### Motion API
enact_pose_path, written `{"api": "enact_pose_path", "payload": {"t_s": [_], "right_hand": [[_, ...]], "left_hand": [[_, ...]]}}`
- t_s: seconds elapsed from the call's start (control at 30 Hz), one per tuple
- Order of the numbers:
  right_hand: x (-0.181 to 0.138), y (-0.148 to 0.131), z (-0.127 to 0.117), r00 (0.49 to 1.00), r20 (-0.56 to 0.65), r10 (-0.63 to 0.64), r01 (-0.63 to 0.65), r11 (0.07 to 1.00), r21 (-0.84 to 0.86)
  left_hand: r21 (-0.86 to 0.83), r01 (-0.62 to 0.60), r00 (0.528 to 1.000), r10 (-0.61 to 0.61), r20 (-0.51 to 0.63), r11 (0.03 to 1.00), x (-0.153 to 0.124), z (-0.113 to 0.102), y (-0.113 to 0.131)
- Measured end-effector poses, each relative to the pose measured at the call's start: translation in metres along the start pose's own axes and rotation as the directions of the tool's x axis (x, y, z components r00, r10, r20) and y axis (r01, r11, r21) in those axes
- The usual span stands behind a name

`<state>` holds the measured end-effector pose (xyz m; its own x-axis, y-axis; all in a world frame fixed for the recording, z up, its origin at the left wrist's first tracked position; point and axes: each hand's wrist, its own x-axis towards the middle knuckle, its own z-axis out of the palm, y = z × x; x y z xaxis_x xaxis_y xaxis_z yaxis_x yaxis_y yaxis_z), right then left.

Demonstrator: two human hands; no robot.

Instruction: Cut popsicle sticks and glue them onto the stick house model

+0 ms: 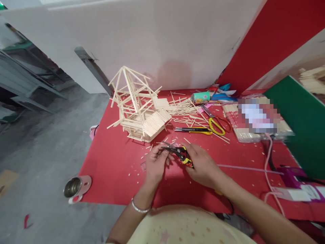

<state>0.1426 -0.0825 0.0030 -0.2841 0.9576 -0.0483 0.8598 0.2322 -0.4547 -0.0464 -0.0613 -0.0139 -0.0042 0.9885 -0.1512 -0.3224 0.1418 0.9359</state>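
Observation:
My right hand (201, 162) grips the yellow-and-black handles of a pair of cutters (177, 151), jaws pointing left. My left hand (155, 162) is pinched at the jaws, holding a small thin stick that I can barely make out. Both hands hover over the red table (114, 169), just in front of a small house model (138, 108) built from pale wooden sticks. A silver bangle sits on my left wrist.
Loose sticks (182, 108) lie scattered behind the hands. A yellow utility knife (193, 130), yellow-handled scissors (215, 123), a glue tube (200, 97) and a pack of sticks (243, 134) sit at right. A steel cup (72, 187) stands on the floor at left. A green board (302, 122) leans right.

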Motion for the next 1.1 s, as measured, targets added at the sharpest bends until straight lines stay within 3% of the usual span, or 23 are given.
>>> {"api": "enact_pose_path", "payload": {"t_s": [0.33,0.77,1.1], "right_hand": [[0.002,-0.007,-0.005,0.997,0.068,-0.026,0.027,0.999,-0.027],[0.009,-0.006,-0.009,0.994,0.094,-0.058,0.063,0.997,-0.049],[0.012,0.003,-0.008,0.995,0.076,-0.068,0.070,0.997,-0.021]], "left_hand": [[0.123,-0.005,1.000,0.006,-0.005,0.992,-0.002,-0.005,0.002],[0.051,0.003,1.000,-0.001,-0.026,0.999,0.004,-0.004,-0.005],[-0.026,0.014,0.997,-0.016,-0.071,1.000,0.006,0.013,-0.011]]}}
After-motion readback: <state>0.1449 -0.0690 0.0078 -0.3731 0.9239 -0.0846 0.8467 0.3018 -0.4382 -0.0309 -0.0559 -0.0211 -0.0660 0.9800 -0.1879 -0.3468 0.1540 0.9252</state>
